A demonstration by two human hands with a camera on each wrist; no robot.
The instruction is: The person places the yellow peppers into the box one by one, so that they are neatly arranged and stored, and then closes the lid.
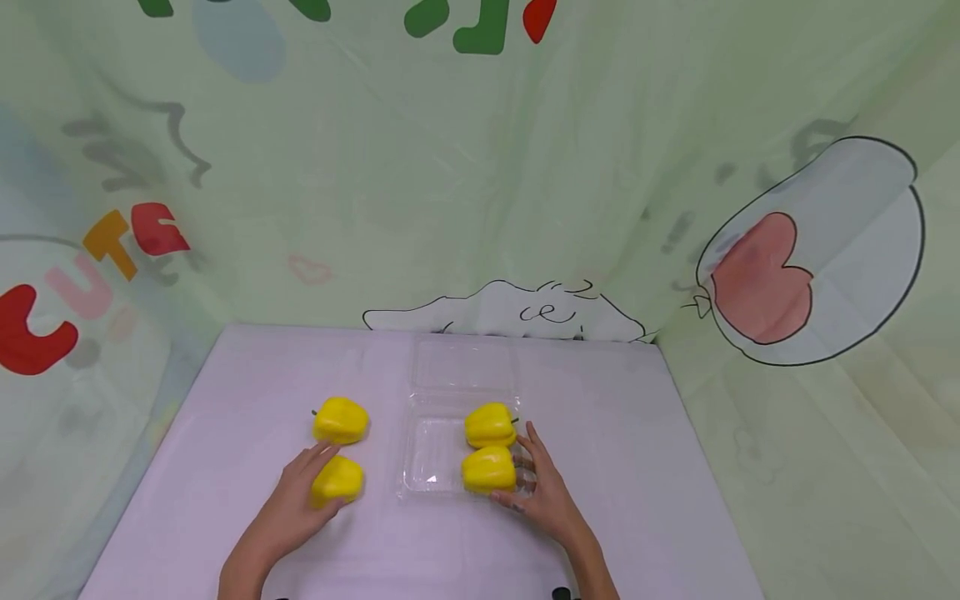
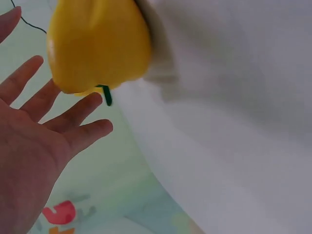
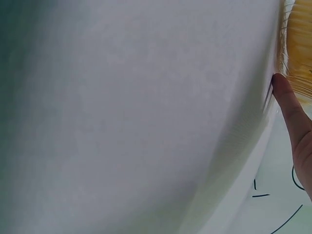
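Two yellow bell peppers lie on the table left of a clear plastic clamshell box. My left hand reaches around the nearer left pepper, fingers spread; the left wrist view shows the fingers nearly straight beside a pepper with a green stem. Beyond it sits the farther left pepper. Inside the box, along its right side, are another two peppers, a far one and a near one. My right hand is at the box's right wall, fingers spread; one straight finger touches the plastic in the right wrist view.
The box's transparent lid lies folded back toward the rear of the table. A pale cloth covers the table. Printed fabric hangs behind and at both sides. A small dark object shows at the front edge beside the right wrist.
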